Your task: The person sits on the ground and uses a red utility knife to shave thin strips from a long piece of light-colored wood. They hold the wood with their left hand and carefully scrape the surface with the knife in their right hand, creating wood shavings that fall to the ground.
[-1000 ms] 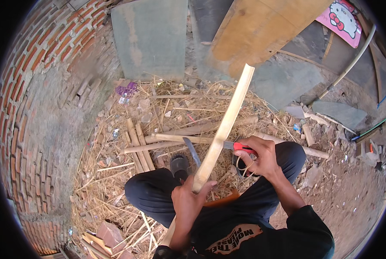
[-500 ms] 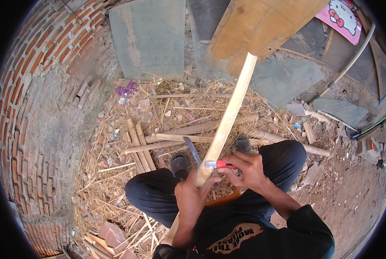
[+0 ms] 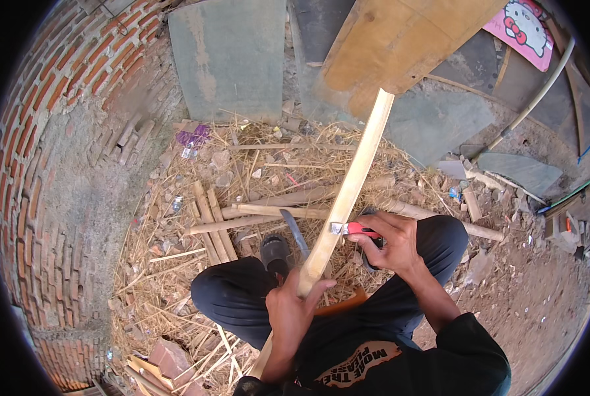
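A long split bamboo strip (image 3: 360, 175) slants up and away from my lap, its pale hollow side facing me. My left hand (image 3: 290, 305) is wrapped round its lower part, and the bottom end runs back under my left forearm. In my right hand (image 3: 391, 243) is a red-and-black cutter (image 3: 359, 229). Its short silver blade lies across the bamboo, a little above my left hand. Behind the strip, between my feet, a dark curved metal blade (image 3: 294, 228) shows. An orange-brown piece (image 3: 341, 305) lies by my lap; whether it joins that blade is hidden.
Bamboo poles (image 3: 288, 198) and split pieces (image 3: 214, 221) lie on straw-covered ground past my feet. A brick wall (image 3: 51, 198) rises on the left. Grey boards (image 3: 232, 63) and a brown board (image 3: 400, 46) lean at the back. Broken bricks (image 3: 169, 360) sit at lower left.
My right hand has slid the cutter up along the bamboo, away from my left hand. The strip's top end has dropped slightly. My left hand keeps its hold.
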Tool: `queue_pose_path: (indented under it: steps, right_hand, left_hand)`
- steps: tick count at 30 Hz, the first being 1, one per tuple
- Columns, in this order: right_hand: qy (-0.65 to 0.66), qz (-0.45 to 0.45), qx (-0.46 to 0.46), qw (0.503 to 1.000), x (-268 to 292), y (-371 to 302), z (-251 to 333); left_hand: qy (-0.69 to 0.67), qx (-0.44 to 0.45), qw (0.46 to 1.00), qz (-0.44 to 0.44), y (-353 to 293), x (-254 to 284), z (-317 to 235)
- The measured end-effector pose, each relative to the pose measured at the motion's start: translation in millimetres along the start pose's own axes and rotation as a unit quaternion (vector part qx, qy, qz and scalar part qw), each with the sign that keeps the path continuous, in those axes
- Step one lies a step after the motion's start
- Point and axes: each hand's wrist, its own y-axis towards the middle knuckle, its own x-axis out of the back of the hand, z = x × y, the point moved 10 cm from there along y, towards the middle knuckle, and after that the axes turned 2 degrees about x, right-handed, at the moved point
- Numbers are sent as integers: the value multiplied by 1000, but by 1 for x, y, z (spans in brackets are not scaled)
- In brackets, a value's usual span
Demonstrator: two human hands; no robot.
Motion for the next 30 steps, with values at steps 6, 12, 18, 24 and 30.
queue_pose_path:
  steps: [6, 12, 18, 24, 30]
  right_hand:
    - [2, -38, -10, 999, 20, 18, -26]
    - [-28, -89, -116, 989, 65, 50, -89]
    - [-116, -186, -238, 946, 151, 59, -172]
    - [-1, -84, -224, 971, 87, 42, -112]
    - [69, 23, 6, 997, 1, 2, 4]
  left_hand:
    - [32, 30, 999, 19, -14, 2, 9]
    - [27, 49, 996, 67, -45, 0, 30]
    - [6, 56, 992, 111, -71, 7, 40]
    - [16, 63, 995, 70, -34, 1, 49]
    - [-40, -5, 999, 36, 3, -1, 8]
